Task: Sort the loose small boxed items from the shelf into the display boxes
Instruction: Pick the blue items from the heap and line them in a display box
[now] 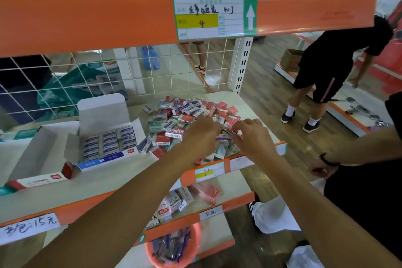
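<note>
Dozens of loose boxes [189,115] heap right of the display box [108,143]. My right hand [254,139] pinches one, my left hand [200,137] hides its grip; raking could spill some.

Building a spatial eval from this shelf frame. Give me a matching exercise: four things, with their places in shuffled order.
Things
1. display box
2. loose pile
3. pink tub
4. arrow label

Places
A. on the top beam
B. middle shelf, right end
C. lowest level in view
D. middle shelf, left of the pile

Pairs: 1-D, 2-B, 3-C, 4-A
</note>
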A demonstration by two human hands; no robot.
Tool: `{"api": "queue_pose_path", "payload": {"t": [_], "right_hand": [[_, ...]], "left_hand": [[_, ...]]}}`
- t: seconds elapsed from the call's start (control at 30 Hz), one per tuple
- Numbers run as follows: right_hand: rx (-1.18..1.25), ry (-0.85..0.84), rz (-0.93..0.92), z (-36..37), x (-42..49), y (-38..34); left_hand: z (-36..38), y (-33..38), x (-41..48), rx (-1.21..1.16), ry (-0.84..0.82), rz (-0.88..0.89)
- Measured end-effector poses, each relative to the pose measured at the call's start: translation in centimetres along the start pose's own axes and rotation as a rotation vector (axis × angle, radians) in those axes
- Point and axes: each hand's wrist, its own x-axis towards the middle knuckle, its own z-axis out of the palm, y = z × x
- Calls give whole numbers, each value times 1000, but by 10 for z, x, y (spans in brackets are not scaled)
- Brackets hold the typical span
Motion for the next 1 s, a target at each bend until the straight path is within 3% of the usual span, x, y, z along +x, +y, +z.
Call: {"api": "queue_pose_path", "payload": {"t": [0.13, 0.5, 0.63, 0.83, 1.0], "right_hand": [[10, 8, -57, -2, 9, -5], [-81, -236, -21, -4, 41, -35], [-129, -175, 44, 5, 42, -41], [-122, -36, -17, 5, 46, -52], [122, 110, -145, 4, 43, -70]], "left_hand": [[-11, -2, -3, -111, 25, -111], [-24, -20, -7, -106, 26, -279], [-26, -27, -13, -110, 41, -305], [-31, -42, -23, -157, 52, -305], [-45, -60, -37, -140, 77, -355]]}}
